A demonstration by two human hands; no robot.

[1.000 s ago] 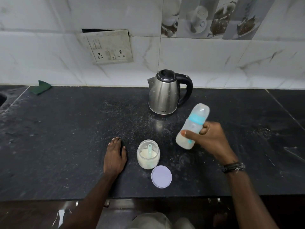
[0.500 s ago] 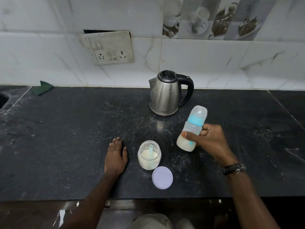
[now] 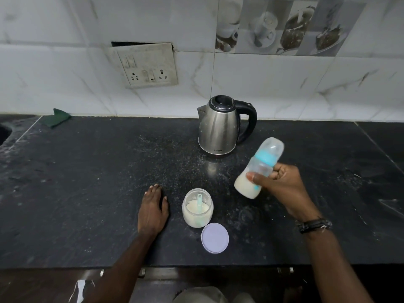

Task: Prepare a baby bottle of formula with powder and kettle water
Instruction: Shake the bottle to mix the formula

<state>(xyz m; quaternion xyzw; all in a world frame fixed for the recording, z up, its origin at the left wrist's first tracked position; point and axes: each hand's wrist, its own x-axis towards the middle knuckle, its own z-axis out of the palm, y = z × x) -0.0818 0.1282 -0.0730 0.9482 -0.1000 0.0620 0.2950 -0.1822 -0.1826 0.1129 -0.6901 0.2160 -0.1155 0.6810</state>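
My right hand (image 3: 282,184) grips a capped baby bottle (image 3: 260,167) with a blue collar, held above the counter and tilted to the right; milky liquid fills its lower part. My left hand (image 3: 153,209) lies flat on the black counter (image 3: 87,182), fingers together, holding nothing. Just right of it stands an open clear jar of white powder (image 3: 197,208) with a pale green scoop inside. The jar's lilac lid (image 3: 215,237) lies flat in front of it. A steel kettle (image 3: 220,125) with a black handle stands at the back, lid closed.
A switch and socket plate (image 3: 146,66) hangs on the tiled wall. A green cloth (image 3: 58,118) lies at the back left, near a sink edge (image 3: 4,132). Powder dust speckles the counter around the kettle. The counter's front edge runs below my wrists.
The bottle in my right hand has shifted slightly and changed tilt between frames, staying over the same spot. My left hand, the jar, lid and kettle have not moved.
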